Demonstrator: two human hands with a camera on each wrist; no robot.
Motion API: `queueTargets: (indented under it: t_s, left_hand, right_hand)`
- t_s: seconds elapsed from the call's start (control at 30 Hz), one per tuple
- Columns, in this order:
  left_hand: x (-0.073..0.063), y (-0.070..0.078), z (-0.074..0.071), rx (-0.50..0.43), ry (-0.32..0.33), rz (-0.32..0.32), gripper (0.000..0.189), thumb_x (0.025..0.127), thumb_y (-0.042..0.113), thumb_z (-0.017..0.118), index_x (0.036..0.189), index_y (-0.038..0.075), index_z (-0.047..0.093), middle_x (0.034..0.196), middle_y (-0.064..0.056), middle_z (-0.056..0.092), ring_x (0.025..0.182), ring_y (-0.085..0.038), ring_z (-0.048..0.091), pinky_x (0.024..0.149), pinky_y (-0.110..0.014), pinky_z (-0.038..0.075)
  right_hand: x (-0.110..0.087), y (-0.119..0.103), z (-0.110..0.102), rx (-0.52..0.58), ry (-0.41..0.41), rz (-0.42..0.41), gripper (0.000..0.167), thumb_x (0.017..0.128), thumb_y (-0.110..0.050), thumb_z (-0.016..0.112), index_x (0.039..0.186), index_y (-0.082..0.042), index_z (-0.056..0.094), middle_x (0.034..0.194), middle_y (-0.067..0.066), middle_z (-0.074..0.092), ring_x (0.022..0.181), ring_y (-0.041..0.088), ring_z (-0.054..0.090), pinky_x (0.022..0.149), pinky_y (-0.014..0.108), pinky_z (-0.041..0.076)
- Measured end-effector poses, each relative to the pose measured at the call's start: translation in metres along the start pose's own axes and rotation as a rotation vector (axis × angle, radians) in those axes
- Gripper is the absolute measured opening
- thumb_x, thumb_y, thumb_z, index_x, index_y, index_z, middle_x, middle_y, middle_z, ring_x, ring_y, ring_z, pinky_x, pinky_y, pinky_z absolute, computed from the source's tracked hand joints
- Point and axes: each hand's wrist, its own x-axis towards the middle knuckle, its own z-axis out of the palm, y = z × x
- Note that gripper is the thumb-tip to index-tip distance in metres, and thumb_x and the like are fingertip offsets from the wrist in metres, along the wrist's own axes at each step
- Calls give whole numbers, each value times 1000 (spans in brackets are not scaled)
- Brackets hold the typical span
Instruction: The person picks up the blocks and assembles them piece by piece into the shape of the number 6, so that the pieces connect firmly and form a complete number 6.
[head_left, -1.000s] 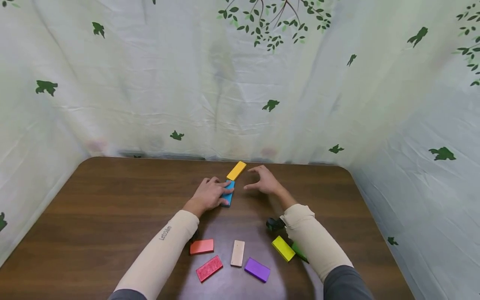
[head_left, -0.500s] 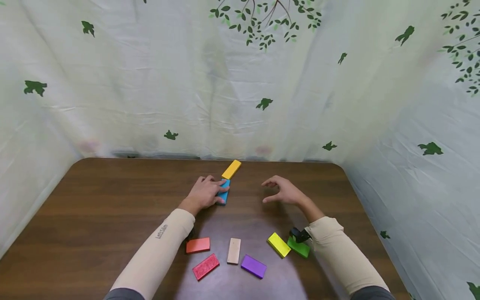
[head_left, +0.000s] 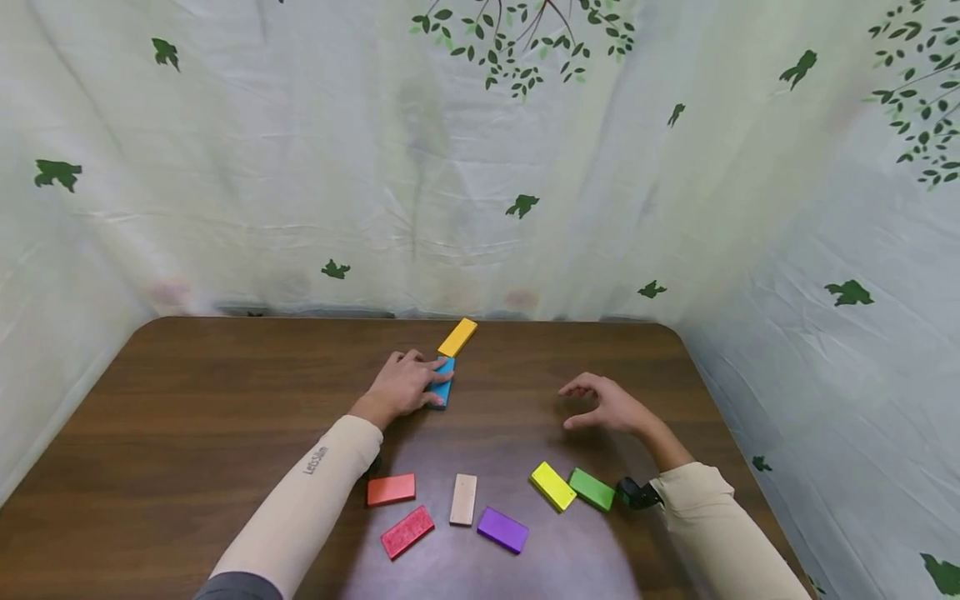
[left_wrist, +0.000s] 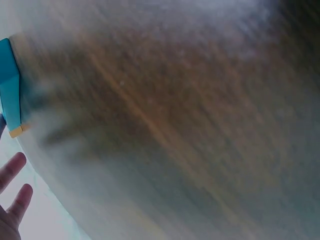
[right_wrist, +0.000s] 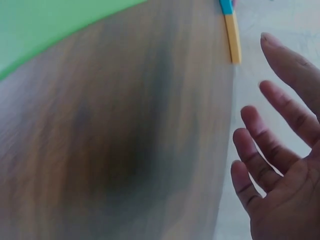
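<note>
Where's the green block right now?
In the head view, the green block is on the right side of the table, just right of the yellow block and lower in the picture than the right hand.

Sleeve txt: "LetsSlim" lettering; poss. apostrophe after "t", too sm. to tell.
Stands on: cream L sleeve, outer side, nearer wrist end than elbow end.
Ink: dk grey.
Letters: 1 line, sm. & narrow, cap. "L" & cap. "S", words run tog. w/ hardly any gap.
Direction: along forearm, "L" twd elbow, "m" twd wrist; climbs lower left to upper right in head view.
Legibility: bit soft, but OK.
</note>
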Motion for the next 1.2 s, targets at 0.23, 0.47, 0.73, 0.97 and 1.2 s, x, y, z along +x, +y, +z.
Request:
queueTargets:
  t_s: [0.23, 0.47, 0.73, 0.97, 1.2]
  left_hand:
    - [1, -4, -4, 11, 6, 1, 58, 88, 47, 64, 140, 24, 51, 148, -3, 44, 123, -36, 45, 95, -53, 37]
    - [1, -5, -5, 12, 2, -5, 57, 89, 46, 63, 140, 24, 51, 147, -4, 44, 124, -38, 45, 96, -53, 36]
    - [0, -4, -3, 6, 5, 11, 58, 88, 47, 64, 139, 22, 52, 145, -4, 46, 122, -39, 46, 94, -53, 37]
    - [1, -3, 0, 8, 18, 28, 57, 88, 47, 64, 139, 23, 53, 145, -4, 47, 121, -38, 47, 93, -54, 37]
    - [2, -2, 1, 21, 11, 33, 58, 88, 48, 63, 139, 24, 52, 146, -4, 46, 121, -36, 47, 93, -53, 38]
  right_hand:
    - [-16, 12, -6, -22, -23, -25, 45, 79, -24, 81, 115, -2, 65, 112, 11, 63, 102, 30, 54, 89, 51, 43]
    - [-30, 16, 1, 21, -112, -39, 39, 79, -22, 81, 112, -5, 67, 103, 8, 64, 91, 25, 54, 81, 36, 46]
    - [-50, 10, 20, 55, -216, -50, 39, 75, -24, 84, 106, -6, 68, 91, 3, 61, 79, 17, 51, 68, 26, 44]
    - [-60, 14, 29, -3, -188, -110, 41, 68, -24, 89, 101, -11, 67, 88, -2, 60, 75, 12, 50, 66, 24, 45]
    - [-64, 15, 30, -68, -166, -123, 36, 68, -24, 88, 96, -16, 66, 88, -8, 59, 75, 8, 50, 67, 23, 45]
